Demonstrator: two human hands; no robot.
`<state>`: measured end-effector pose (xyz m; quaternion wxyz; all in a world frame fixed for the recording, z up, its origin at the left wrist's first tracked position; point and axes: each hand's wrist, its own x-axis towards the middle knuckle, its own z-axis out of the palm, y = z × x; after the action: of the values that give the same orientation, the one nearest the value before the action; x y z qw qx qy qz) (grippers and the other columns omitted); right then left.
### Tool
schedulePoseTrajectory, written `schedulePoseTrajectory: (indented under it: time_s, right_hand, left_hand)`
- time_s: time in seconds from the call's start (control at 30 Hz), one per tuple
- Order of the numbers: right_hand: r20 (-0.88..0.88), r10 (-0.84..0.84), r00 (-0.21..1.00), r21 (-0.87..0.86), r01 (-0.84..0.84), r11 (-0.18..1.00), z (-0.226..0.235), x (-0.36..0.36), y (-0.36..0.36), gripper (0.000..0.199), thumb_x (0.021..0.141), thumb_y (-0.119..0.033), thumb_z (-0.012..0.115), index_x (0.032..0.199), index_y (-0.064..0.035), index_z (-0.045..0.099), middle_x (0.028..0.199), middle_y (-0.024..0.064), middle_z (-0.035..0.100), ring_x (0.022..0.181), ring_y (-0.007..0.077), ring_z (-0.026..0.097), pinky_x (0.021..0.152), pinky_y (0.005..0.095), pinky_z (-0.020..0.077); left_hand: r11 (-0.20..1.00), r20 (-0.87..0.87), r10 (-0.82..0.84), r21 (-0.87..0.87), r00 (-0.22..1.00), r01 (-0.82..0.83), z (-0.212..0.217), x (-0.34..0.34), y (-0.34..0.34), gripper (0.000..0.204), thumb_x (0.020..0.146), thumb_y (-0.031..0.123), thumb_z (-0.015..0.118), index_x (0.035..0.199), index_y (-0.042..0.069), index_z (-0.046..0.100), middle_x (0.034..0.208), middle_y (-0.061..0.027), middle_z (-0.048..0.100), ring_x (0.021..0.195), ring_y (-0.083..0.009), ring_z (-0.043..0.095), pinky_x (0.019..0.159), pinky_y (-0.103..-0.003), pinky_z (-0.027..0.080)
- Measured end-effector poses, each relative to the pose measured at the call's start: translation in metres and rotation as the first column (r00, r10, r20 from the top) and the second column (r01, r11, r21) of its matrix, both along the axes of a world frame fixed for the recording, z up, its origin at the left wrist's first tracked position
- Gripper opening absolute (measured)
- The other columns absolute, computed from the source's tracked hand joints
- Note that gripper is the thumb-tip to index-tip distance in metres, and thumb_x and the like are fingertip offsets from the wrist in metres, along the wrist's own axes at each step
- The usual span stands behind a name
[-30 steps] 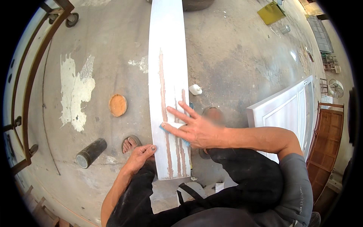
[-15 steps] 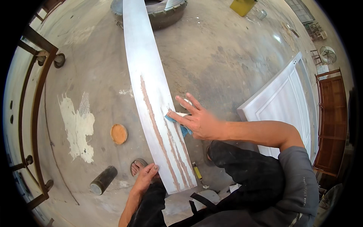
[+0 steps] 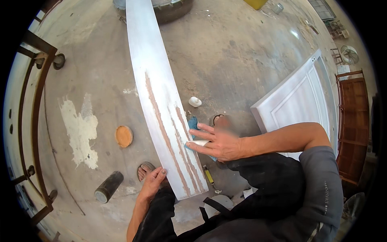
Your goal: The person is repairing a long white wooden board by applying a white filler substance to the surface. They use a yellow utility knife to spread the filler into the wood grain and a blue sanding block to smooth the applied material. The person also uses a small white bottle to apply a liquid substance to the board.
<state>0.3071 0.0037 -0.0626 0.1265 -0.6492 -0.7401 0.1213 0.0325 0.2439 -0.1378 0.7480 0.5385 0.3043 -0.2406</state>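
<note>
Tyre (image 3: 175, 12) is showing at far end of white board (image 3: 150, 48). Left of board, round tub (image 3: 131, 137) is holding orange-brown material (image 3: 123, 136); right, white bottle (image 3: 194, 101) is resting. Left grip (image 3: 153, 180) is pinching board's left edge; right grip (image 3: 223, 143), clamping blue sheet (image 3: 192, 122).

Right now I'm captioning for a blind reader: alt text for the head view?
A person's left hand touches one edge of a long white board with brown streaks; the right hand holds a blue and white object at the other edge.

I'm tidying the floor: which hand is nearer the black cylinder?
Left: the left hand is right of the cylinder; the right hand is farther, across the white board.
</note>
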Motion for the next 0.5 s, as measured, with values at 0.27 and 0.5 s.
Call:
schedulePoseTrajectory:
  time_s: [0.27, 0.5]
  right_hand:
    - [0.084, 0.038, 0.996, 0.022, -0.040, 0.999, -0.008, 0.036, 0.011, 0.092, 0.072, -0.011, 0.077, 0.155, 0.0009, 0.039, 0.123, 0.0114, 0.071, 0.153, 0.0364, 0.033, 0.130, 0.0592, 0.0157]
    - [0.279, 0.012, 0.960, 0.023, -0.019, 1.000, -0.016, 0.081, 0.042, 0.074, 0.088, -0.018, 0.067, 0.157, -0.0151, 0.042, 0.143, 0.0128, 0.061, 0.154, 0.0293, 0.033, 0.130, 0.0556, 0.0166]
  left_hand:
    - [0.999, 0.025, 0.046, -0.004, 0.999, -0.046, -0.002, -0.003, -0.002, 0.044, 0.108, 0.040, 0.057, 0.119, -0.001, 0.067, 0.102, 0.0018, 0.064, 0.095, -0.0077, 0.055, 0.087, -0.025, 0.045]
    - [0.998, 0.000, 0.053, -0.036, 0.999, -0.053, 0.008, 0.004, -0.001, 0.043, 0.108, 0.038, 0.058, 0.122, -0.002, 0.066, 0.104, 0.0017, 0.065, 0.097, -0.0080, 0.056, 0.087, -0.025, 0.046]
